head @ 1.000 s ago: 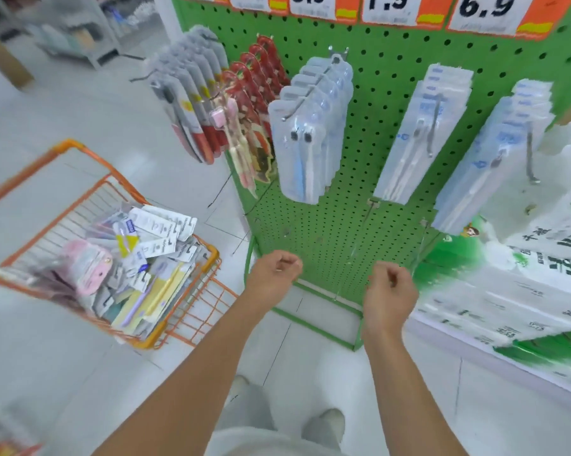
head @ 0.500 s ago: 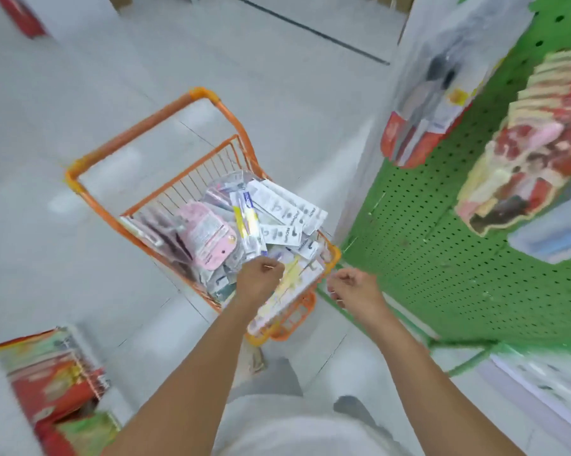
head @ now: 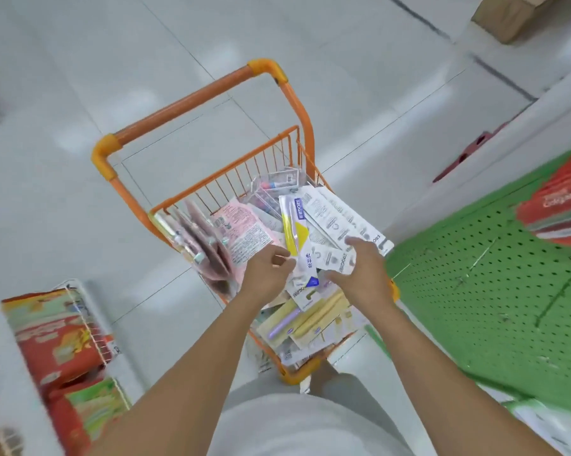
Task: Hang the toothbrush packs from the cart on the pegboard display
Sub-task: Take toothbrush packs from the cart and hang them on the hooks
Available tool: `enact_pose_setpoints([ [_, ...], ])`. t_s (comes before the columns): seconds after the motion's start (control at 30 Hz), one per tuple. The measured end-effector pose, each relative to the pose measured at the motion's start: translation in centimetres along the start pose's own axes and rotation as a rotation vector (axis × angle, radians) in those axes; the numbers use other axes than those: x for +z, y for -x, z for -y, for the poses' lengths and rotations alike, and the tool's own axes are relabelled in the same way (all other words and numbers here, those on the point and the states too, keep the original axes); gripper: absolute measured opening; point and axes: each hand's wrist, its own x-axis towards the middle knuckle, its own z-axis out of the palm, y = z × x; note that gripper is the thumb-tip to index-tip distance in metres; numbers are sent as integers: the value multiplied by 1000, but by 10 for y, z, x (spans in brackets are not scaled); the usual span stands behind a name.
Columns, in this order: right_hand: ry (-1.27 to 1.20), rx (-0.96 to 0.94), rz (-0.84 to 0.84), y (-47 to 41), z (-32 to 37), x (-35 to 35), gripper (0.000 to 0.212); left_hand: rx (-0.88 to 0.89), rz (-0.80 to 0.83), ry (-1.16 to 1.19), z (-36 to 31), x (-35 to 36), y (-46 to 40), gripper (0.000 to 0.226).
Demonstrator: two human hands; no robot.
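Note:
An orange wire cart (head: 129,205) stands in front of me, heaped with toothbrush packs. On top of the heap lie a yellow-and-white pack (head: 296,233), several white packs (head: 338,222) and pink packs (head: 241,233). My left hand (head: 266,274) is over the cart with curled fingers pinching the lower left edge of the yellow-and-white pack. With spread fingers, my right hand (head: 364,268) rests on the white packs beside it. The green pegboard (head: 475,297) fills the right side, with bare hooks and red packs (head: 560,205) hanging at its upper right.
Red and green packaged goods (head: 57,340) sit on a wire shelf at the lower left. A cardboard box (head: 514,14) is on the floor at the top right. The pale tiled floor (head: 80,77) spreads behind the cart.
My view swung from the pegboard down to the cart. Both hands moved from in front of the pegboard into the cart; the left took hold of the yellow-and-white pack and the right spread onto the white packs.

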Motion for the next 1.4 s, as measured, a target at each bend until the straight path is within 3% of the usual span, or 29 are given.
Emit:
enact_pose_setpoints([
  [0.13,347,-42,29,-44,1,-2,110,44,-48,-69,2,4,10,12],
  [0.37,443,35,86,-66,14,18,113,-21,-112,-355,14,6,10,29],
  [0.43,473,49,61,-62,10,22,104,-24,-113,-415,14,15,13,35],
  [0.5,379,91,54,-60,6,24,83,-26,-127,-423,13,23,13,35],
  [0.6,196,95,119,-57,-2,25,27,-53,-137,-406,10,28,10,34],
  [0.63,169,98,135,-53,-2,27,23,-48,-130,-421,10,29,10,35],
  [0.8,191,122,147,-43,-3,40,38,104,-41,-617,8,37,13,36],
  [0.97,172,106,131,-26,-8,44,9,128,42,-538,16,41,16,49],
  [1.07,-54,142,88,-26,-1,26,7,239,68,-350,16,42,17,80],
  [1.17,-436,196,260,-22,14,1,25,504,92,-535,12,41,12,105],
  [1.23,-557,195,395,-18,19,-14,20,698,-14,-684,6,39,5,85],
  [1.3,-667,270,453,-17,17,-22,23,782,-112,-669,5,31,-5,54],
  [1.37,-670,378,340,-20,3,-16,28,744,-144,-541,2,21,-8,39],
  [1.4,-505,376,276,-21,-7,-10,26,710,-149,-469,-2,15,-7,32],
])
